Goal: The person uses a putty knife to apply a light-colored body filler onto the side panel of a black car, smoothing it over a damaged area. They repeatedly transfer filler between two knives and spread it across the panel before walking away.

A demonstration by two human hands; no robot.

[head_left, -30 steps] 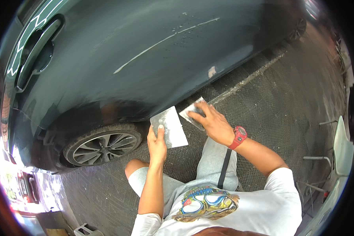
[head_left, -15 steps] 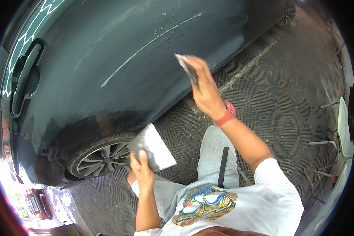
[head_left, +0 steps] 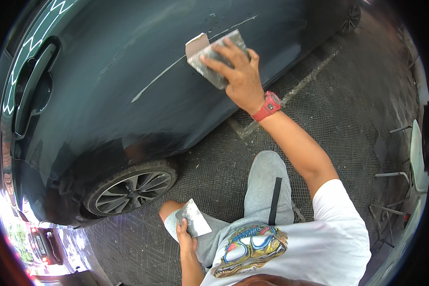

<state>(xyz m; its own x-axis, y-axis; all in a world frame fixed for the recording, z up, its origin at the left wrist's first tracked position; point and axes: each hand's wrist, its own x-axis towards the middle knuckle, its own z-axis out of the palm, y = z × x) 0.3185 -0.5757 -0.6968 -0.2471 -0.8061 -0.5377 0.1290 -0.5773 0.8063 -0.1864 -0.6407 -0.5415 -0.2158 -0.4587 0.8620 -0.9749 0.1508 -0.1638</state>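
My right hand (head_left: 243, 83), fingers spread over its back, presses a flat metal putty spreader (head_left: 206, 71) against the dark green car door (head_left: 100, 100). A fresh pinkish-beige strip of putty (head_left: 197, 45) shows on the door beside the spreader's left edge. It covers part of a pale raised line (head_left: 159, 77) running diagonally along the panel. Down by my knee, my left hand (head_left: 186, 242) grips a second thin metal plate (head_left: 199, 226), its thumb side on the grey-smeared part. Whether putty sits on this plate's hidden side, I cannot tell.
The car's wheel (head_left: 132, 190) is at lower left, and a door handle (head_left: 35, 90) at far left. Dark patterned tiles (head_left: 338, 157) cover the floor beside the car. A pale chair (head_left: 417, 157) stands at the right edge. Another vehicle (head_left: 46, 245) shows at lower left.
My right hand has swung up and left, laying its spreader on the door, where a putty strip now shows. My left hand has dropped with its plate toward my lap.
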